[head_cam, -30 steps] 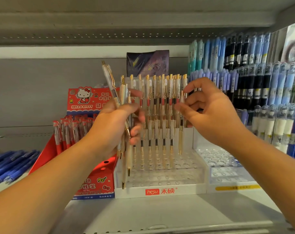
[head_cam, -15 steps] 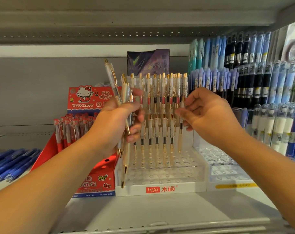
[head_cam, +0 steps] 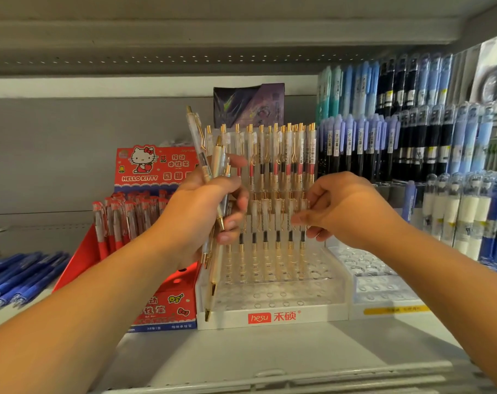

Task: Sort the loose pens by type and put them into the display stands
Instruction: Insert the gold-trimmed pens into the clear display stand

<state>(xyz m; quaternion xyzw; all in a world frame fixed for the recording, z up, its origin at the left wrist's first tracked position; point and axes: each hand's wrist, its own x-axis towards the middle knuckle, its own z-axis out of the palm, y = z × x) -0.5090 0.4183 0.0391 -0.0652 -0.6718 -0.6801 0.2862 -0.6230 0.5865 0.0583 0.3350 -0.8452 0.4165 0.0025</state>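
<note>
My left hand (head_cam: pixel 202 214) grips a bundle of clear pens with gold tips and clips (head_cam: pixel 213 268), held upright in front of the left side of the clear tiered stand (head_cam: pixel 270 302) labelled "hesu". Two rows of the same gold-trimmed pens (head_cam: pixel 270 166) stand in the back of that stand; its front holes are bare. My right hand (head_cam: pixel 344 209) is at the right end of the lower row, its fingers pinching the rightmost pen (head_cam: pixel 302 245), which stands in its hole.
A red Hello Kitty box (head_cam: pixel 156 172) with red pens stands to the left, loose blue pens (head_cam: pixel 20 274) lie further left. A second clear stand (head_cam: pixel 383 291) sits to the right. Racks of blue, black and white pens (head_cam: pixel 412 132) fill the right side. A shelf (head_cam: pixel 213 38) hangs overhead.
My right hand has lowered from the top row to the lower row, bringing a pen down into a hole at the right end. The left hand has held its bundle still.
</note>
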